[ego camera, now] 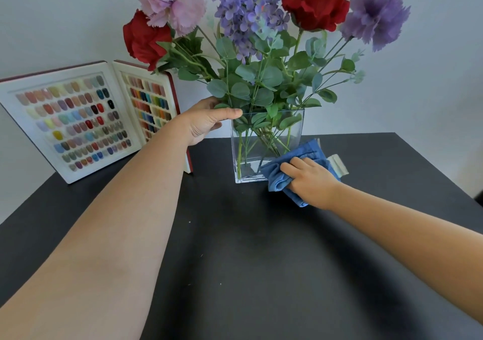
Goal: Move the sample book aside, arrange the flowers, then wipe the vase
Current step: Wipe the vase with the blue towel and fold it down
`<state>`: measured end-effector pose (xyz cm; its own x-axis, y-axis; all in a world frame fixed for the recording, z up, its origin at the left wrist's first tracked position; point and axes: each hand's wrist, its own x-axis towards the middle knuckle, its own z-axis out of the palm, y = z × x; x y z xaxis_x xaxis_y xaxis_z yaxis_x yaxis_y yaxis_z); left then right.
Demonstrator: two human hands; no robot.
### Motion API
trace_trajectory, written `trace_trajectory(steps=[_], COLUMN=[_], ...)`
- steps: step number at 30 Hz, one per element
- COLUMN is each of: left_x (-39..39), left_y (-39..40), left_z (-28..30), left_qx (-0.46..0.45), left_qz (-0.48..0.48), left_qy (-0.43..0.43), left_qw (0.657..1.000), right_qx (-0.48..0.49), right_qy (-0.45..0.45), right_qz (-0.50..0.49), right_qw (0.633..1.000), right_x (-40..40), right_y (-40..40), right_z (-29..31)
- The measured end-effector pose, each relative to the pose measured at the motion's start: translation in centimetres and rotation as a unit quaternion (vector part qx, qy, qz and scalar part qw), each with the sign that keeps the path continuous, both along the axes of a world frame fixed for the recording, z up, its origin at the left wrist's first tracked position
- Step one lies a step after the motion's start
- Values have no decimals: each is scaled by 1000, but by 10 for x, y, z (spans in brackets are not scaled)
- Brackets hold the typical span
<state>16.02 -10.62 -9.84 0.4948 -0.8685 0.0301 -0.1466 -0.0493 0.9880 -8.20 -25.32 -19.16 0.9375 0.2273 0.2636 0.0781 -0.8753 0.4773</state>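
Observation:
A clear square glass vase (245, 156) stands on the black table (235, 248) with red, pink and purple flowers (245, 26) and green stems in it. My left hand (206, 121) grips the vase's upper left rim, thumb along the front edge. My right hand (311, 180) presses a crumpled blue cloth (279, 177) against the vase's lower right front face. The open sample book (86, 120), with rows of coloured nail tips, leans against the wall at the left, behind my left forearm.
A pale wall rises behind the table. A small white tag (338, 166) of the cloth sticks out to the right of my right hand. The table's right edge shows at the far right, its left edge under the book.

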Motion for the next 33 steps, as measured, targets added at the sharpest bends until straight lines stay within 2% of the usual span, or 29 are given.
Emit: trace_trajectory(steps=[3, 6, 14, 17, 21, 23, 25, 27, 30, 31, 33], left_x=[0, -3, -1, 0, 1, 2, 2, 2, 1, 1, 0], left_y=[-1, -1, -1, -1, -2, -2, -3, -3, -3, -3, -3], left_z=[-1, -1, -1, -2, -1, -1, -2, -2, -3, -3, -2], left_qx=[-5, -8, -8, -7, -5, -2, -5, -8, -13, -14, -15], left_qz=[5, 5, 10, 0, -8, -12, -12, -10, -8, -7, -7], left_qy=[6, 10, 9, 3, 0, 0, 3, 7, 7, 8, 10], left_qw=[1000, 1000, 1000, 1000, 1000, 1000, 1000, 1000, 1000, 1000, 1000], right_qx=[-13, -21, -42, 15, 156, 151, 143, 149, 213, 208, 132], right_qy=[-4, -1, -23, -133, -303, -331, -316, -261, -197, -186, -135], right_qz=[-14, 12, 112, 101, 47, 20, 6, -9, -9, 5, 32], right_qw=[1000, 1000, 993, 986, 939, 931, 938, 954, 957, 960, 981], right_x=[-14, -9, 61, 58, 43, 31, 20, 13, 11, 11, 12], right_y=[-15, -15, 43, 30, -1, -13, -20, -23, -20, -19, -16], right_z=[-1, 1, 1, 15, 42, 39, 26, 10, -5, -7, -9])
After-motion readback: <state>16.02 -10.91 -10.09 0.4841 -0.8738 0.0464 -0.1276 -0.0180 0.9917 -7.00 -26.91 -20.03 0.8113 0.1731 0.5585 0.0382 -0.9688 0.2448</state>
